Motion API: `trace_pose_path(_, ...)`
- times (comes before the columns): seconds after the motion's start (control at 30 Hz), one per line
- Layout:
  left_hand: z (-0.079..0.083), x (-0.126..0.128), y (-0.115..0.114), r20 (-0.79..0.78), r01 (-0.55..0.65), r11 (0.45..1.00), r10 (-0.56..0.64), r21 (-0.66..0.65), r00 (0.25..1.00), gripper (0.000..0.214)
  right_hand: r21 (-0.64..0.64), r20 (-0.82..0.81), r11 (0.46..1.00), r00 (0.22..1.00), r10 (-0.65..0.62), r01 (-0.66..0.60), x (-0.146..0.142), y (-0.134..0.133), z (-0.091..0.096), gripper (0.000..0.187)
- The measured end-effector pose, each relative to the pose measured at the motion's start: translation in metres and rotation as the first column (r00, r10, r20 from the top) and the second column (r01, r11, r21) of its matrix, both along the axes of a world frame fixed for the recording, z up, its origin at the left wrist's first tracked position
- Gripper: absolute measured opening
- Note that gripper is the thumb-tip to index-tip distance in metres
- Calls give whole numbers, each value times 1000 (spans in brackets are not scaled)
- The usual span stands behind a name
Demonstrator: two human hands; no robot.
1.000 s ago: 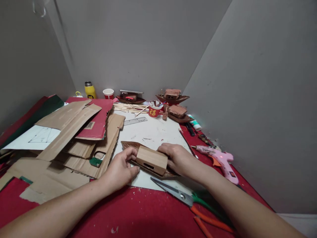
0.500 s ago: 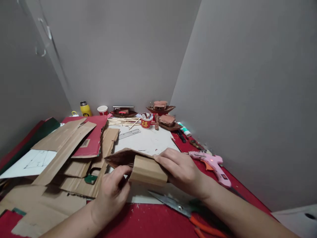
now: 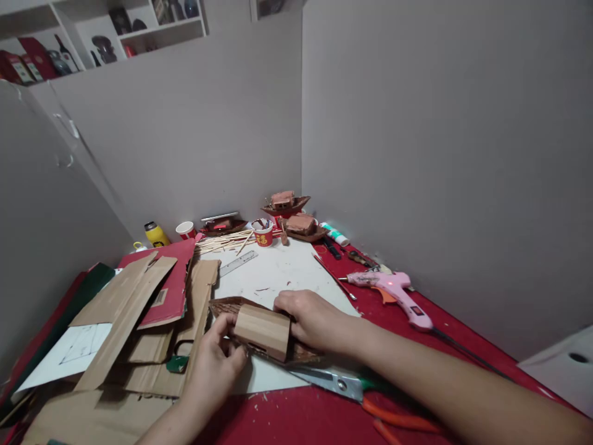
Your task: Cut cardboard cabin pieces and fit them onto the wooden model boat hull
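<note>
In front of me a brown model boat (image 3: 227, 307) lies low over the white board, its hull tilted slightly down to the right. A curved tan cardboard cabin (image 3: 263, 327) sits in its middle, with a small slot cut along the near side. My left hand (image 3: 217, 355) is closed on the left end of the cabin and the near hull side. Around the far right corner of the cabin curl the fingers of my right hand (image 3: 310, 318); some fingertips are hidden behind it. Scissors (image 3: 340, 384) with orange and green handles lie just below the boat, partly under my right forearm.
Cardboard pieces (image 3: 134, 309) pile up at left. A pink glue gun (image 3: 393, 289) rests at right, its light lit. Toward the back stand finished model boats (image 3: 301, 225), a red paper cup (image 3: 263, 233), thin wooden sticks (image 3: 222, 242) and a metal ruler (image 3: 238, 262).
The boat has come down and turned so the cabin's rounded top faces up. Both hands moved with it, still holding. My view has tilted up and shifted right, bringing wall shelves into sight.
</note>
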State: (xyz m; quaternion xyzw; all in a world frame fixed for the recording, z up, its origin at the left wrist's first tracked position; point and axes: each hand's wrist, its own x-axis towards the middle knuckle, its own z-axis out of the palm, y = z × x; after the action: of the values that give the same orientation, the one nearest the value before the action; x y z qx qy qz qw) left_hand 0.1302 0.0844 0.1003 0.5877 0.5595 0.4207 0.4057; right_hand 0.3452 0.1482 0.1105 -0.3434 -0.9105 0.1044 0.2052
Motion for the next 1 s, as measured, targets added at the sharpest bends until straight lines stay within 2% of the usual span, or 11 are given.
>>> trace_pose_path(0.1, -1, 0, 3, -42, 63, 998, -62, 10, 997, 24, -83, -5, 997, 1000, -7, 7, -2, -1, -3, 30)
trace_pose_path(0.2, -2, -2, 5, -51, 73, 997, -73, -20, 996, 26, -137, 12, 990, 1000, -12, 14, -2, -3, 0, 26)
trace_pose_path(0.43, 1, 3, 5, -31, 47, 997, -49, -66, 998, 27, -140, 51, 988, 997, -63, 69, -3, -5, 6, 21)
trace_pose_path(0.57, 8, 4, 6, -33, 85, 995, -87, -53, 996, 27, -103, 49, 992, 997, -64, 69, -4, -6, 6, 20)
trace_pose_path(0.77, 24, -1, 1, 1, 205, 968, -207, -147, 978, 30, 10, -8, 1000, 1000, -11, 11, -1, -4, 8, 21)
trace_pose_path(0.83, 27, -1, -2, -16, 175, 976, -178, -134, 984, 39, 70, -26, 997, 1000, 15, -14, 0, -4, 10, 21)
trace_pose_path(0.9, 28, 0, -5, -18, 91, 989, -94, -117, 995, 47, 132, -36, 990, 998, 45, -40, 1, -5, 13, 20)
trace_pose_path(1.0, 34, -1, -8, -4, -3, 994, 2, -113, 1000, 49, 225, -35, 969, 993, 114, -103, 2, -8, 16, 14)
